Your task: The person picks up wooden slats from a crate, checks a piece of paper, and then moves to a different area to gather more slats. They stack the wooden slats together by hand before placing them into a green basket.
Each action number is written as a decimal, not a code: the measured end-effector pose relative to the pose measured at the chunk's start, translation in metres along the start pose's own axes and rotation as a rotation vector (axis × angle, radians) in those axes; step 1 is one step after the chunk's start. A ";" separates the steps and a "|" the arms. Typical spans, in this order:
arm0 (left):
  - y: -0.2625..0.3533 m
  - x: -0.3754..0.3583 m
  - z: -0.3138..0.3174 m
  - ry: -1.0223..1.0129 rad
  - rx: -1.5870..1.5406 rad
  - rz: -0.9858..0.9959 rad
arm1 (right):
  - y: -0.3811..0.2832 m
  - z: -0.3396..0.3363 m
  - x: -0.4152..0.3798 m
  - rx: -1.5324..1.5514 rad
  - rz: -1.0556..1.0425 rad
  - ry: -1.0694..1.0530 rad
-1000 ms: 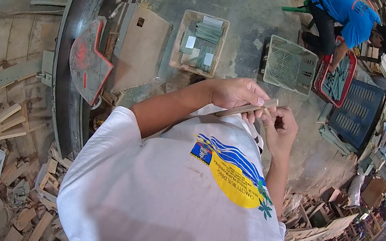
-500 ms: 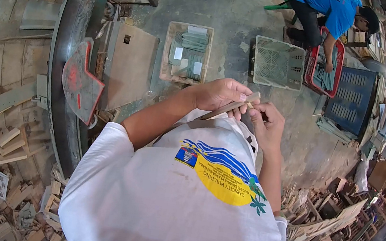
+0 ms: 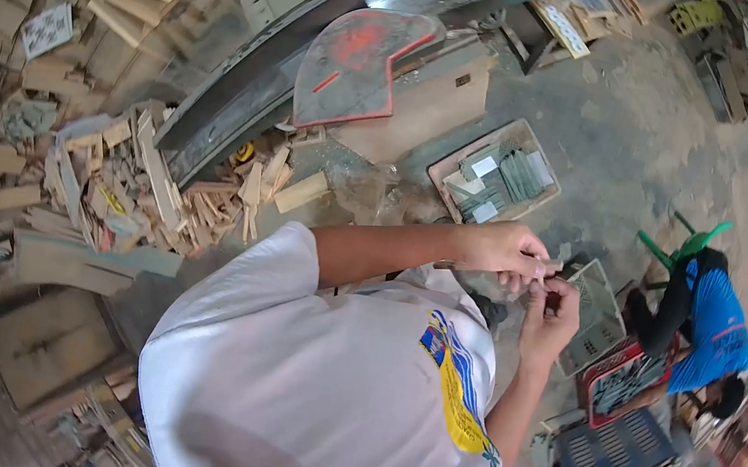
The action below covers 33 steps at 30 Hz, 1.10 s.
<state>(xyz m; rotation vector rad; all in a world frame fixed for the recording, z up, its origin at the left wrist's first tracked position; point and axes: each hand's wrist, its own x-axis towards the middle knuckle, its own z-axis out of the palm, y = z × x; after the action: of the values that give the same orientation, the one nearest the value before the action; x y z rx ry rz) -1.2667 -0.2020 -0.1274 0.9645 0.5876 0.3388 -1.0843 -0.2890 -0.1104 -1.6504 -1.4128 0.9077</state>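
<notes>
My left hand (image 3: pixel 498 250) is closed round a narrow strip of wood (image 3: pixel 554 265), whose end pokes out past the thumb. Most of the strip is hidden behind the fingers. Just below, my right hand (image 3: pixel 550 322) has thumb and forefinger pinched together close to the left fingertips. Whatever lies in that pinch is too small to make out. Both hands are held in front of the white shirt, above the floor.
Beyond the hands stand a crate of grey-green pieces (image 3: pixel 551 195) and a pale crate (image 3: pixel 598 313). A person in a blue shirt (image 3: pixel 719 327) reaches into a red crate (image 3: pixel 594 417). A machine with a red-edged plate (image 3: pixel 350 73) and scrap wood (image 3: pixel 99 180) lie left.
The view has turned toward the left, so the machine and scrap wood show more and the crates sit further right. My hands stay together at the wooden strip.
</notes>
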 end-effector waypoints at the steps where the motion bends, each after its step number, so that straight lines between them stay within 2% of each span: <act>1: 0.000 -0.010 -0.004 0.099 -0.039 0.022 | -0.001 0.005 0.007 -0.057 -0.044 -0.068; 2: -0.001 -0.018 -0.009 0.110 -0.048 0.034 | -0.004 0.011 0.013 -0.064 -0.054 -0.082; 6: -0.013 -0.043 -0.036 0.427 0.112 0.136 | -0.019 0.045 0.036 -0.053 0.006 -0.217; 8: -0.025 -0.058 -0.073 0.609 0.081 0.210 | -0.032 0.061 0.050 -0.092 -0.351 -0.155; 9: -0.028 -0.070 -0.101 0.696 0.013 0.239 | -0.034 0.063 0.054 -0.066 -0.312 -0.166; 10: -0.011 -0.090 -0.125 0.850 0.211 0.170 | -0.030 0.065 0.059 -0.073 -0.303 -0.142; 11: -0.020 -0.105 -0.173 1.027 0.268 0.166 | -0.019 0.066 0.062 -0.035 -0.243 -0.183; 12: -0.029 -0.127 -0.238 0.959 0.330 0.140 | -0.005 0.061 0.063 -0.005 -0.172 -0.200; 13: 0.015 -0.134 -0.219 1.128 0.048 0.207 | 0.009 0.054 0.063 -0.047 -0.091 -0.206; 14: 0.019 -0.144 -0.257 1.240 0.214 0.122 | 0.029 0.043 0.058 -0.077 -0.052 -0.121; 16: 0.020 -0.158 -0.316 1.245 0.252 0.050 | 0.068 0.024 0.048 -0.123 0.206 -0.254; 17: 0.031 -0.153 -0.322 1.349 0.429 -0.041 | 0.086 0.012 0.041 -0.128 0.228 -0.194; 18: 0.020 -0.156 -0.348 1.380 0.544 -0.010 | 0.104 -0.004 0.030 -0.239 0.297 -0.219; 19: 0.008 -0.159 -0.371 1.447 0.704 -0.075 | 0.124 -0.017 0.020 -0.349 0.362 -0.248; 20: 0.011 -0.155 -0.371 1.509 1.086 -0.263 | 0.150 -0.027 0.007 -0.284 0.420 -0.153; 21: 0.014 -0.147 -0.363 1.590 1.051 -0.307 | 0.178 -0.035 -0.010 -0.219 0.474 -0.060; 22: -0.004 -0.149 -0.392 1.614 1.101 -0.415 | 0.207 -0.046 -0.025 -0.160 0.584 -0.024; 23: -0.026 -0.153 -0.421 1.680 1.171 -0.296 | 0.227 -0.055 -0.029 -0.095 0.682 0.015; 25: -0.010 -0.142 -0.401 1.751 1.158 -0.307 | 0.234 -0.067 -0.027 -0.058 0.734 0.160; 27: -0.005 -0.140 -0.394 1.798 1.269 -0.316 | 0.237 -0.086 -0.005 -0.006 0.851 0.094; 28: 0.003 -0.132 -0.386 1.930 1.355 -0.315 | 0.238 -0.092 0.013 -0.017 0.849 0.106; 29: 0.007 -0.128 -0.383 1.894 1.415 -0.290 | 0.259 -0.095 0.029 0.110 0.793 0.132; 30: 0.023 -0.111 -0.368 1.974 1.126 -0.217 | 0.270 -0.100 0.053 0.180 0.851 0.160; 31: 0.050 -0.073 -0.323 2.040 1.293 -0.106 | 0.272 -0.105 0.083 0.142 0.758 0.208; 32: 0.069 -0.028 -0.283 2.009 1.340 0.062 | 0.272 -0.116 0.119 -0.025 0.763 0.129; 33: 0.056 -0.007 -0.293 1.866 1.397 0.145 | 0.288 -0.120 0.154 0.020 0.749 0.099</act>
<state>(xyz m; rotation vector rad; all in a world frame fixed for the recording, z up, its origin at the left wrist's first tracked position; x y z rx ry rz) -1.4503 0.0199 -0.2045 1.8427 2.6953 1.0070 -0.8297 -0.1755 -0.3183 -2.2157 -0.6953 1.2066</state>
